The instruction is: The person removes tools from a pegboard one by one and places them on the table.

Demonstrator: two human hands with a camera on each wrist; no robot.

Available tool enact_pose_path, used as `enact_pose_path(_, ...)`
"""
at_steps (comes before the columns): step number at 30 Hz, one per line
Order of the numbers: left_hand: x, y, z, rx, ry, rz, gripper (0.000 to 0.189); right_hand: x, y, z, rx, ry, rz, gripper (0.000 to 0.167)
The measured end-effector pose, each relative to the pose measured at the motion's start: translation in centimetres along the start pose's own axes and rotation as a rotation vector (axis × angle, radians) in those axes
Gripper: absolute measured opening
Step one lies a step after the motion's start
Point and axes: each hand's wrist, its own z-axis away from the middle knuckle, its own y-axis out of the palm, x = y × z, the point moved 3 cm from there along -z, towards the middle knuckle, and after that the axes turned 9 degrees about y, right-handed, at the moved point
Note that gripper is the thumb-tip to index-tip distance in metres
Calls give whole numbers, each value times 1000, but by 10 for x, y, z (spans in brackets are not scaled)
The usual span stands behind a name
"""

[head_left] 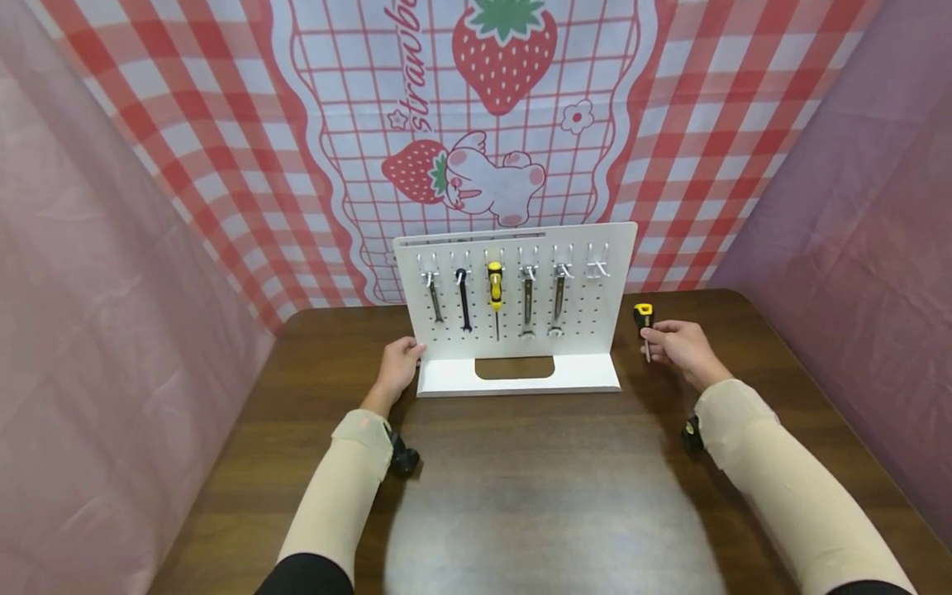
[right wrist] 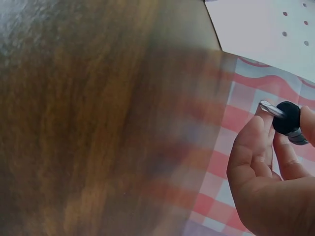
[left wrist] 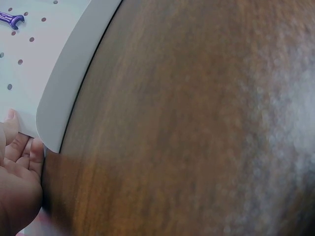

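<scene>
A white pegboard stand (head_left: 446, 378) stands upright on the table, with tools hanging from its hooks. My left hand (head_left: 397, 368) grips its left edge; in the left wrist view the thumb lies on the front face and the other fingers go behind the edge. Right of the board, my right hand (head_left: 680, 347) pinches a black-and-yellow screwdriver (head_left: 643, 318) between thumb and fingers. Its handle is up and its shaft points down toward the table. In the right wrist view the screwdriver's metal tip (right wrist: 270, 108) faces the camera. The rightmost hook (head_left: 597, 268) is bare.
A black wrench (head_left: 464, 302), a yellow screwdriver (head_left: 495, 285) and several silver wrenches (head_left: 559, 297) hang on the board. The brown wooden table (head_left: 550, 479) extends toward me. Behind it hangs a red-and-white checkered cloth (head_left: 669, 165), with pink curtains (head_left: 111, 330) at the sides.
</scene>
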Motion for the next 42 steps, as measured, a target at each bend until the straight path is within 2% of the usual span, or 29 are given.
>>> enact_pose_path(6, 0, 0, -1, 0, 5, -4, 20, -5, 2, -5, 31, 72, 43, 51)
enact_pose_path(12, 0, -1, -1, -4, 4, -10, 19, -12, 3, -8, 26, 128, 154, 50)
enact_pose_path(17, 0, -1, -1, -4, 10, -19, 18, -15, 3, -9, 17, 137, 178, 49)
enact_pose_path(27, 0, -1, -1, 2, 15, -19, 19, -18, 6, -13, -2, 146, 146, 40)
enact_pose_path(36, 0, 0, -1, 2, 13, -17, 18, -21, 6, -16, -23, 158, 220, 42)
enact_pose_path(42, -1, 0, 0, 9, 12, -24, 19, -23, 6, -18, -40, 158, 215, 40)
